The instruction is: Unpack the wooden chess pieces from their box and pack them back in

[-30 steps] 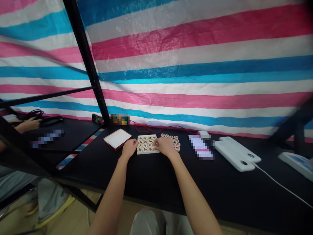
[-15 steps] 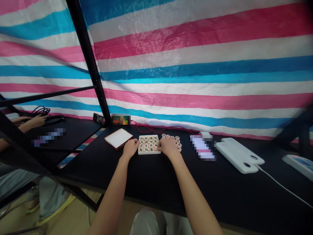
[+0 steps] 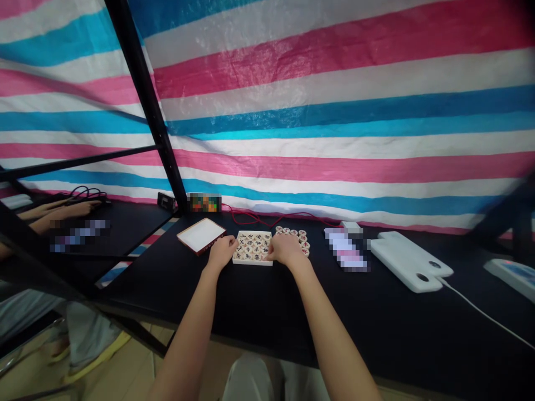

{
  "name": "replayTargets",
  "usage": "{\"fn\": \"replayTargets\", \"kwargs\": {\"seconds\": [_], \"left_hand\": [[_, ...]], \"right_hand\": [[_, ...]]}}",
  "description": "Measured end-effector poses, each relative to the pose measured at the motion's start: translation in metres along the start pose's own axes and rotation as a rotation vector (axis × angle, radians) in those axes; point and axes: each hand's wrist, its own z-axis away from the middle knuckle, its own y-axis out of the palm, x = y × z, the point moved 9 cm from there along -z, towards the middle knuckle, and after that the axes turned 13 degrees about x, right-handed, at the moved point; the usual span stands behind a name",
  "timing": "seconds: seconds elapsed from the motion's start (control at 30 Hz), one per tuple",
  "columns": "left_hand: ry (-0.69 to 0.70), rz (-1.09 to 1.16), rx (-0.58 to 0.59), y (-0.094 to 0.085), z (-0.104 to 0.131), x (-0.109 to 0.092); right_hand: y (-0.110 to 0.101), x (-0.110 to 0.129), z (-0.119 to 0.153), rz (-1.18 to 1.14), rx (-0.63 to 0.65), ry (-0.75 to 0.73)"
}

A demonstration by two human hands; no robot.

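A white box of Chinese chess pieces with black characters lies flat on the black table, the pieces in rows. My left hand is closed at the box's left wall, fingers curled against its edge. Over the right edge reaches my right hand, fingertips pinched down at a piece in the near right corner; the hand hides part of that piece. Behind and right of this hand, chess pieces with red characters lie on the table, partly covered. A lid with a white inside rests left of the box.
A blurred-out phone, a white adapter and a white device with a cable lie to the right. A red cable runs along the back. Left, beyond a black metal post, another person's hand is at work.
The view has shifted slightly. The box has turned a little between my hands, which stay at its two sides. The other person's hand has moved to the right.
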Motion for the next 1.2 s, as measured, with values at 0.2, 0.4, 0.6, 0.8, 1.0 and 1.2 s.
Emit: {"fn": "replayTargets", "kwargs": {"seconds": [0.2,0.4,0.6,0.8,1.0,1.2], "left_hand": [[0.007,-0.007,-0.015,0.001,0.0,0.0],[-0.001,0.013,0.004,0.0,0.001,-0.001],[-0.002,0.015,-0.003,-0.001,0.001,-0.002],[0.003,0.031,-0.001,0.0,0.002,-0.001],[0.002,0.012,-0.008,0.0,0.0,-0.001],[0.003,-0.007,-0.002,0.001,0.0,-0.001]], "right_hand": [[0.002,0.0,0.0,-0.022,0.029,-0.027],[0.002,0.006,0.001,-0.035,0.019,-0.092],[0.001,0.013,0.0,-0.033,-0.012,-0.181],[0.004,0.017,-0.003,-0.055,-0.031,-0.248],[0.002,0.019,-0.002,-0.022,-0.022,-0.255],[0.001,0.02,0.0,0.022,-0.035,-0.24]]}}
